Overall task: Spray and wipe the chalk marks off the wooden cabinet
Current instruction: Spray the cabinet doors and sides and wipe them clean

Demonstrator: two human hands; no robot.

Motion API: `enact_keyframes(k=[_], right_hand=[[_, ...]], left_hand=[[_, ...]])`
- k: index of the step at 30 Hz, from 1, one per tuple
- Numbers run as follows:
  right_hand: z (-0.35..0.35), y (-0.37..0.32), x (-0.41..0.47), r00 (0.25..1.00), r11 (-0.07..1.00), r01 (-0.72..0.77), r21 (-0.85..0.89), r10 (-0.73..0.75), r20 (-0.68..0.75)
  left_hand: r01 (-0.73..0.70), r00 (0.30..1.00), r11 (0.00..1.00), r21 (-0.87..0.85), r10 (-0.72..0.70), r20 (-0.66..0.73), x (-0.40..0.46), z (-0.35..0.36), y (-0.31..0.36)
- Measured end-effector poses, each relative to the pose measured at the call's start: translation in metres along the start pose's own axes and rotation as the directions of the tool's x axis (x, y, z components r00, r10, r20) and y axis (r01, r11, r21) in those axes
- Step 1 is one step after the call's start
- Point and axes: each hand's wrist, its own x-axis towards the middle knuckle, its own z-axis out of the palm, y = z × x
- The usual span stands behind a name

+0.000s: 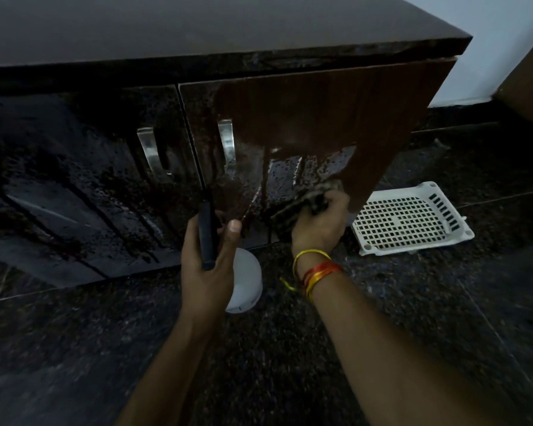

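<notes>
Two hands busy | right hand (319, 221) clamps cloth (308, 199) against lower corner of wet cabinet door (320, 118) | left hand (205, 256) grips spray bottle (243, 281) by black trigger head | white perforated tray (413, 221) on floor (290, 348), right of cabinet.

Both my forearms are bare, no sleeves in frame. No rings or watch showing on either hand. My left hand (205, 265) and its wrist carry nothing. Only wearable is on my right: thread bands (316, 272) tied round the wrist just behind my right hand (319, 222). One thin yellow loop sits nearest the hand, then red and orange-yellow strands bunched behind it, with a loose yellow tail hanging off the bands toward my left arm.
</notes>
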Motion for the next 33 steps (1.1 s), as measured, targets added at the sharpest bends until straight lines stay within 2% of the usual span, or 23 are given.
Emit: enact_keyframes(k=[2, 4, 6, 13, 17, 22, 27, 30, 33], right_hand=[[-0.010, -0.019, -0.002, 0.982, 0.979, 0.189, -0.073, -0.188, 0.017], [-0.019, -0.028, -0.004, 0.920, 0.912, 0.391, -0.123, -0.386, 0.063], [-0.022, -0.027, -0.001, 0.862, 0.846, 0.506, -0.167, -0.497, 0.099], [-0.027, 0.001, 0.007, 0.856, 0.810, 0.515, -0.281, -0.469, 0.216], [-0.027, -0.018, 0.004, 0.857, 0.813, 0.515, -0.272, -0.492, 0.153], [-0.018, -0.049, 0.000, 0.779, 0.733, 0.617, -0.287, -0.620, 0.092], [-0.012, -0.025, -0.011, 0.728, 0.656, 0.683, -0.320, -0.647, 0.226], [-0.008, -0.006, -0.020, 0.725, 0.653, 0.687, -0.318, -0.598, 0.341], [-0.005, -0.003, -0.028, 0.734, 0.668, 0.674, -0.316, -0.555, 0.391]], left_hand=[[0.008, 1.000, 1.000, -0.004, -0.008, -0.015, 0.001, -0.001, 0.000], [0.005, 1.000, 1.000, -0.013, -0.006, -0.019, 0.000, 0.000, 0.001], [0.014, 1.000, 1.000, -0.014, -0.014, -0.008, -0.001, 0.000, 0.002], [0.029, 1.000, 1.000, -0.005, -0.029, 0.001, -0.010, -0.013, -0.001], [0.052, 0.999, 0.999, -0.003, -0.052, -0.011, -0.012, -0.023, -0.003], [0.064, 0.998, 0.998, -0.006, -0.064, -0.019, -0.014, -0.028, -0.005], [0.073, 0.997, 0.997, -0.018, -0.074, -0.028, -0.016, -0.030, -0.004], [0.077, 0.997, 0.997, -0.012, -0.077, -0.026, -0.016, -0.032, -0.003], [0.063, 0.998, 0.998, 0.017, -0.063, -0.026, -0.014, -0.035, -0.003]])
